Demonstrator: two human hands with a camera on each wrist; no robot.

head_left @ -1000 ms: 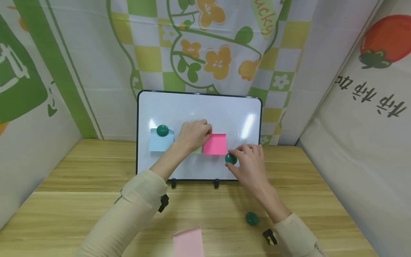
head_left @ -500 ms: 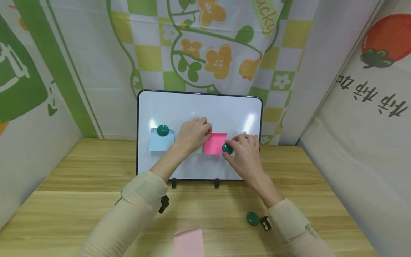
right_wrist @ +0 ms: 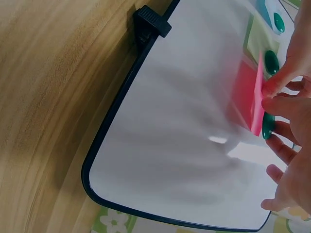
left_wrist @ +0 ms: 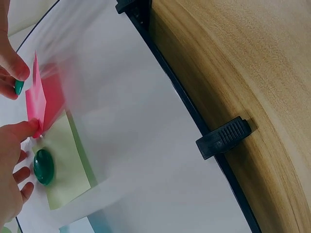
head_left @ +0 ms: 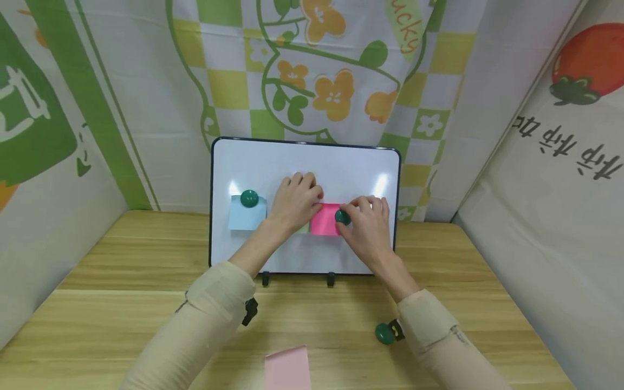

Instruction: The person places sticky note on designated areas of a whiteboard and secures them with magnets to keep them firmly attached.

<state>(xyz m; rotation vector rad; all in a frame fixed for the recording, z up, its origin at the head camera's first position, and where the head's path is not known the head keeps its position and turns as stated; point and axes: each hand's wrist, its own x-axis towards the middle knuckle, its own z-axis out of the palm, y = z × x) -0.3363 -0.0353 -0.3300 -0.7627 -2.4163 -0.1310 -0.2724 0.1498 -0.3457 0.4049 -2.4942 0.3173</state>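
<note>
My left hand (head_left: 296,200) holds the bright pink sticky note (head_left: 323,221) by its upper left part, against the whiteboard (head_left: 351,168). In the left wrist view the note stands partly off the board. Between thumb and fingers, my right hand (head_left: 368,227) pinches a round green magnet (head_left: 342,217) over the note's upper right part. A pale green note (left_wrist: 63,170) with a green magnet (left_wrist: 43,167) on it lies beside the pink one, mostly hidden by my left hand in the head view. Further left, a green magnet (head_left: 249,198) sits on a light blue note (head_left: 246,218).
The whiteboard stands upright on black feet (head_left: 265,279) on the wooden table (head_left: 122,303). A pale pink note (head_left: 287,369) lies at the table's near side. A loose green magnet (head_left: 384,333) lies near my right forearm. A patterned curtain (head_left: 229,86) hangs behind.
My right hand has moved up and left with the magnet, from beside the pink note to over its right part. The left hand has stayed at the note, its fingers shifting slightly.
</note>
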